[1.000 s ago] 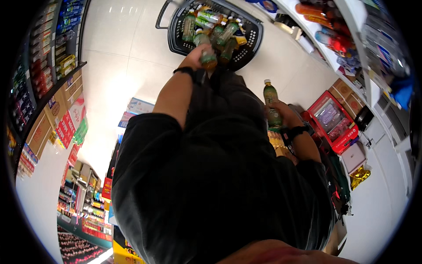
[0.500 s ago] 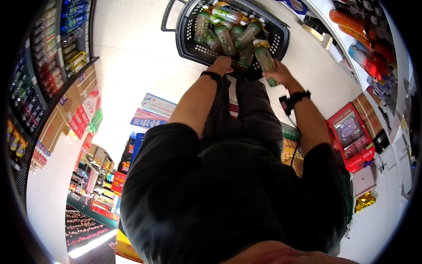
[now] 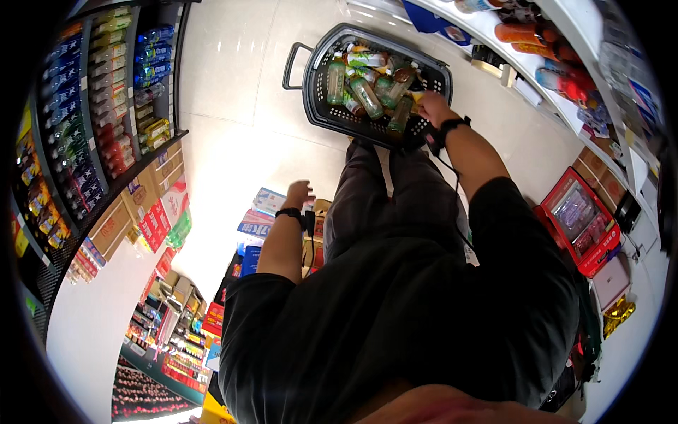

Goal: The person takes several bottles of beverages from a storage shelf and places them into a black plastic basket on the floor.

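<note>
A dark grey shopping basket (image 3: pixel 321 109) with perforated sides stands on the floor ahead of my feet, and several drink bottles lie jumbled in it. Among them are a greenish clear bottle (image 3: pixel 366 97) and one with a white-and-green label (image 3: pixel 364 60). My right hand (image 3: pixel 432 106) reaches over the basket's right end, its fingers closed on a bottle with a bit of yellow showing; most of that bottle is hidden. Apart from the basket, my left hand (image 3: pixel 301 193) hangs beside my left leg, fingers loosely apart and nothing visible in them.
Drink shelves (image 3: pixel 106 92) line the left, with cardboard cartons (image 3: pixel 113 226) beneath. White shelving (image 3: pixel 558 42) with bottles runs along the right. A red display box (image 3: pixel 583 222) stands at the right, and more boxes (image 3: pixel 256 220) sit by my left arm.
My left hand has left the basket's near rim and come back toward my leg. My right hand has moved from the near right corner farther over the basket; the green bottle it held now lies inside.
</note>
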`<state>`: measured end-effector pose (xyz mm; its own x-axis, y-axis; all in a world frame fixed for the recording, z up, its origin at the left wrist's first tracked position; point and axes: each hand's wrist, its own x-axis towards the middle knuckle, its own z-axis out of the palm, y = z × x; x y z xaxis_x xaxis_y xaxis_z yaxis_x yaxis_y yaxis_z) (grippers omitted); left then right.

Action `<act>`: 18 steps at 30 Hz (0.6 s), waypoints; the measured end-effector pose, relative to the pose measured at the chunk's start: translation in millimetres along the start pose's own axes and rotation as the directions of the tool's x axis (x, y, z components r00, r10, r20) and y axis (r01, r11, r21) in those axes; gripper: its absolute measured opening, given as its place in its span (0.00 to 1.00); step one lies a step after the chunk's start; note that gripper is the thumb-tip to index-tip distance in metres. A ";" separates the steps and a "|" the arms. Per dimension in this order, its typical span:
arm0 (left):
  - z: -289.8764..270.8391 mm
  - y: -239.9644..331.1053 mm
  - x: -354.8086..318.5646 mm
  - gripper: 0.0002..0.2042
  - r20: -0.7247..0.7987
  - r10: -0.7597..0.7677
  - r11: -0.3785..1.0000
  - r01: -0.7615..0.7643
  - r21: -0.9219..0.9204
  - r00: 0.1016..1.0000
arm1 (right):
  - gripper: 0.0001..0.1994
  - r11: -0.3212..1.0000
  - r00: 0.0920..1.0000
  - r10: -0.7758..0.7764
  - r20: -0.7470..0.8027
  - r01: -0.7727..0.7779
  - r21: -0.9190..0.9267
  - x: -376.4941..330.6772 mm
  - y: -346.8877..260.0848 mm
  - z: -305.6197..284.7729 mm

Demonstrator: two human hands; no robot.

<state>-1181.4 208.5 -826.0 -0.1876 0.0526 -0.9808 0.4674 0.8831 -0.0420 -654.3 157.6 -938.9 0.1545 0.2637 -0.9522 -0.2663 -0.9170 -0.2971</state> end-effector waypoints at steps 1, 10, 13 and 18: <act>-10.4 -21.9 1.3 0.21 0.008 -0.062 0.998 0.062 0.007 0.998 | 0.21 0.997 0.997 -0.035 0.072 0.030 0.073 -24.5 -2.6 -2.0; 55.4 113.7 -113.2 0.20 0.236 0.306 0.923 -0.348 0.165 0.922 | 0.20 0.941 0.984 -0.168 0.054 0.144 0.307 -340.9 -39.0 -83.1; 64.4 196.9 -162.1 0.16 0.264 0.492 0.806 -0.548 0.222 0.830 | 0.18 0.862 0.927 -0.367 -0.071 0.368 0.349 -426.0 -75.6 -113.0; 100.2 296.0 -250.0 0.10 0.543 0.788 0.166 -0.949 0.267 0.291 | 0.16 0.582 0.665 -0.712 -0.226 0.739 0.338 -566.8 -148.9 -145.8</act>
<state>-909.5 409.9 -612.3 0.7828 0.4577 -0.4215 0.4866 -0.0281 0.8732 -563.5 101.0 -344.5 0.5074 0.7606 -0.4049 -0.3628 -0.2376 -0.9010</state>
